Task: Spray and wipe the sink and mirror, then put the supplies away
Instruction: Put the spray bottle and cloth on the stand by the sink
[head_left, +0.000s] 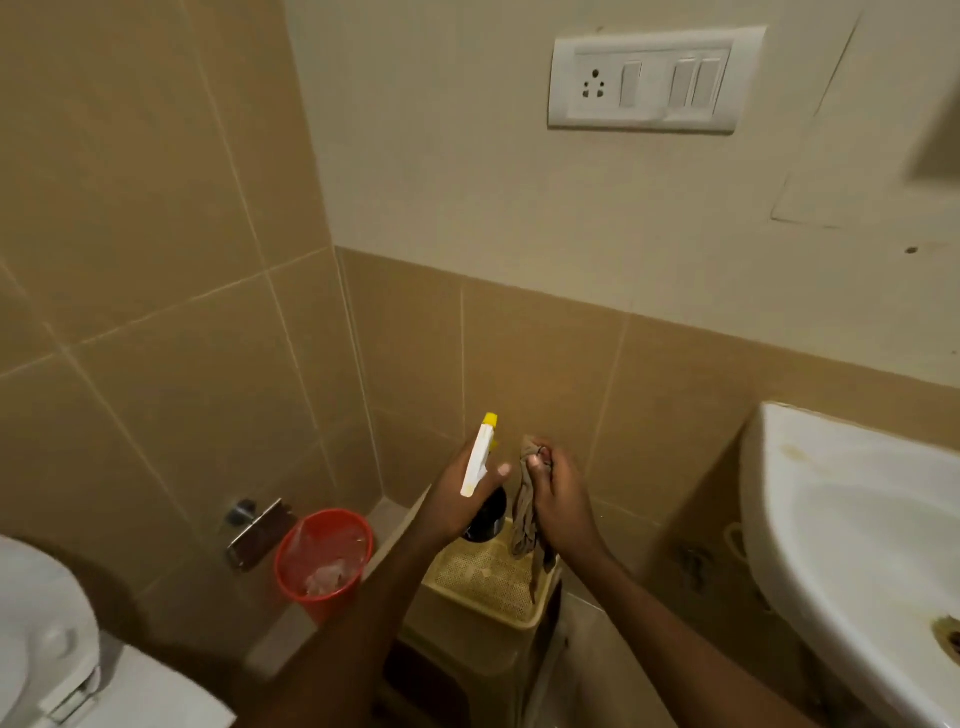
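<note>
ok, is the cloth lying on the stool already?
No. The right hand pinches the cloth at its top, and it hangs down over the cream stool, still held.

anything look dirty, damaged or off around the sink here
The white ceramic sink shows yellowish-brown stains along its rim and near the rusty-looking drain. The white switch plate on the wall sits slightly tilted. Nothing looks spilled.

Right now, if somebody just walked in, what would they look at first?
Probably the two hands in the middle: the left hand holds a spray bottle with a yellow tip, and the right hand holds a rag over a small yellow stool. Next, the bright red bucket on the floor to the left, and the white sink on the right.
</note>
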